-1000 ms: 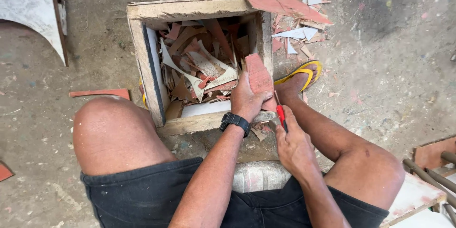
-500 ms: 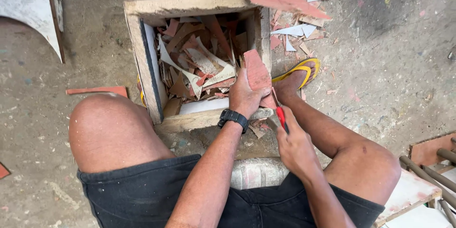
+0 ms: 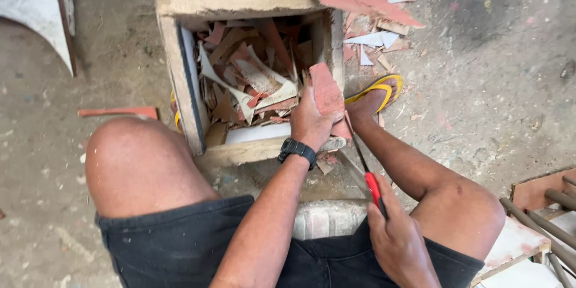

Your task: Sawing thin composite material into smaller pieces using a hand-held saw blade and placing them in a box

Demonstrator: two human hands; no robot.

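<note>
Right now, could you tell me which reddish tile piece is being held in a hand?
The piece at the wooden box's right edge, gripped by the left hand; others lie loose.

a tile piece (image 3: 326, 91) is being held by the left hand (image 3: 312, 121) over the near right corner of the wooden box (image 3: 240, 5), with shards (image 3: 252, 81) lying inside. the tool (image 3: 363, 168) is being gripped by the right hand (image 3: 399, 243) nearer, right of the box.

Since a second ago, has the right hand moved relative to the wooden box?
Yes. The right hand, holding the red-handled tool, has drawn back from the box toward the body; earlier it sat close beside the left hand.
</note>
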